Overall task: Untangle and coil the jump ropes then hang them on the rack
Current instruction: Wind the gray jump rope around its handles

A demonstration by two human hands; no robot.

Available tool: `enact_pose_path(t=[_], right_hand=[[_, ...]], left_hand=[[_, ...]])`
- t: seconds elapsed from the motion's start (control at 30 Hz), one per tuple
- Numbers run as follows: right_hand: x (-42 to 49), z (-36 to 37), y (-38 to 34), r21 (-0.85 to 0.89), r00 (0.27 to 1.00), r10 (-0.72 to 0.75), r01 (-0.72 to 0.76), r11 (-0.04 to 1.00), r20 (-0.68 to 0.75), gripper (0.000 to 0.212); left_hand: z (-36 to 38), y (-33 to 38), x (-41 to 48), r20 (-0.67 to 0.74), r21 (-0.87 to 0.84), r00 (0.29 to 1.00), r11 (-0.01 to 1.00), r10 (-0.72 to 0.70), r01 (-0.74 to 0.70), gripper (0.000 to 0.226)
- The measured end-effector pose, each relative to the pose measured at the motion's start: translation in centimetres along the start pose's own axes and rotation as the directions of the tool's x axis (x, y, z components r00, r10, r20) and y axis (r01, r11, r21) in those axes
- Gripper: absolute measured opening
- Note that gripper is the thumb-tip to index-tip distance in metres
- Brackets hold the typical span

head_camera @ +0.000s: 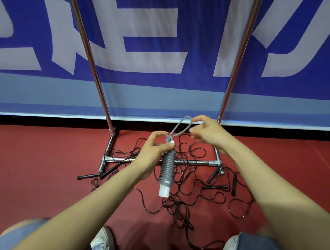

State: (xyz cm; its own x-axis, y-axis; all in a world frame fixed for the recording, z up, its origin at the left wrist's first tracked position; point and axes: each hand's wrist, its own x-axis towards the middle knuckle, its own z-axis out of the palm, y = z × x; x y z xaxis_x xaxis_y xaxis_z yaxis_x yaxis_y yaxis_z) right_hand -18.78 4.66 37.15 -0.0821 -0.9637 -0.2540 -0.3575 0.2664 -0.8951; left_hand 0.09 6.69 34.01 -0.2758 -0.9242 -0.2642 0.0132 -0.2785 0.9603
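left hand (pixel 154 149) — pinches the top of the gray jump rope (pixel 167 168), coiled round its handles, held above the rack (pixel 192 162) base | right hand (pixel 208 134) — curled at the rope's loop (pixel 177 125), index tip touching, grip unclear | black jump ropes (pixel 181 207) tangled on the floor (pixel 38 164)

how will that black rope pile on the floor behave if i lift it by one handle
Likely floppy: the thin black ropes lie in loose loops. Lifting one handle would probably drag neighbouring strands along, since they cross over each other. Some cord crosses the rack's base bar, so it may snag there.
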Motion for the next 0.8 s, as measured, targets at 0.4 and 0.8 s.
enact_pose_path(t=[0.4,0.8], right_hand=[[-2.3,6.9,1.0,-0.324,0.944,-0.201,0.282,0.903,0.26,0.086],[4.4,13.7,1.4,-0.079,0.884,-0.225,0.28,0.957,0.409,0.102]], left_hand=[[-2.2,0.5,0.0,-0.13,-0.057,0.986,0.993,0.099,-0.107,0.048],[-10.8,0.0,3.5,-0.031,0.137,0.997,0.988,0.073,-0.068,0.053]])
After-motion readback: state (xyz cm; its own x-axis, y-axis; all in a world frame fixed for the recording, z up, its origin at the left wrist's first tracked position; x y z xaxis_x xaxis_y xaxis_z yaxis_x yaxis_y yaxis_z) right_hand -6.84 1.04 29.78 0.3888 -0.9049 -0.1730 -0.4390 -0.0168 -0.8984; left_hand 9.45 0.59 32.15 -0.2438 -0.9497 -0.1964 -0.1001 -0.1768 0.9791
